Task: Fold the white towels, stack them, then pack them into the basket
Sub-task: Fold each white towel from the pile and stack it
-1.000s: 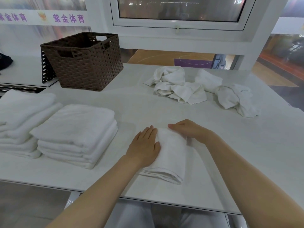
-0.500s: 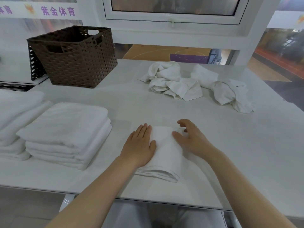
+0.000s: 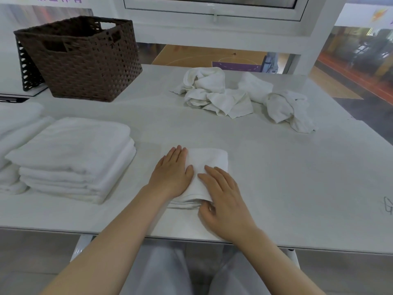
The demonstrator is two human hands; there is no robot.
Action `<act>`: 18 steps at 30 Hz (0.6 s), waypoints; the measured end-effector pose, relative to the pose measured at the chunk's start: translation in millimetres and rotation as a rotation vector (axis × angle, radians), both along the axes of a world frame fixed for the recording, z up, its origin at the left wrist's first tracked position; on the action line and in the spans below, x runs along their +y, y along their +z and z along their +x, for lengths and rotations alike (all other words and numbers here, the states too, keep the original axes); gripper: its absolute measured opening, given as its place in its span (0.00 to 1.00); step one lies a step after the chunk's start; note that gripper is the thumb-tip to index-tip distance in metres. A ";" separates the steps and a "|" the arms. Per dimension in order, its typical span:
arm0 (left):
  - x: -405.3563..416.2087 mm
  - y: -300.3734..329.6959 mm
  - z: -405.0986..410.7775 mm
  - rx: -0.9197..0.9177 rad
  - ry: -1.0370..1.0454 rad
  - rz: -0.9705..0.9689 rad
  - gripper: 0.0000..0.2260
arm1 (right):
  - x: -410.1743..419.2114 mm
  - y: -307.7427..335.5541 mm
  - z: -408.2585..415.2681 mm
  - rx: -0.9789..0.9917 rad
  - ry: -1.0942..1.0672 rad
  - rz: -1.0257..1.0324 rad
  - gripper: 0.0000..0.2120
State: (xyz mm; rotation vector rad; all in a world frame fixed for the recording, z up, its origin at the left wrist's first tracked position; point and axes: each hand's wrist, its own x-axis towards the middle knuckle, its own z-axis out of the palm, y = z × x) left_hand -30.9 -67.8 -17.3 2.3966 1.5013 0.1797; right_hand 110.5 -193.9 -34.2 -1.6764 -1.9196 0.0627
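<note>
On the table [image 3: 276, 167], the brown basket [image 3: 85, 60] stands at ten o'clock, a folded stack [image 3: 72, 158] at nine, crumpled towels [image 3: 217, 96] at twelve. The folded towel [image 3: 207, 160] lies centre: left hand [image 3: 171, 174] presses flat, fingers straight; right hand [image 3: 225, 194] pinches its near edge. Folding looks finished; next, lift it onto the stack squarely.

The right hand [image 3: 223, 196] has come back from the far right edge of the folded towel [image 3: 207, 165] to its near right corner, at about 5 o'clock of the cloth. Its fingers now lie flat along the right side, and the thumb seems tucked under the near layered edge, though that spot is partly hidden.
</note>
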 end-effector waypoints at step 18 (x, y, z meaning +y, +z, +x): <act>-5.9 -1.5 9.5 0.046 0.039 0.036 0.28 | -8.1 -1.2 27.0 -0.250 -0.245 -0.191 0.35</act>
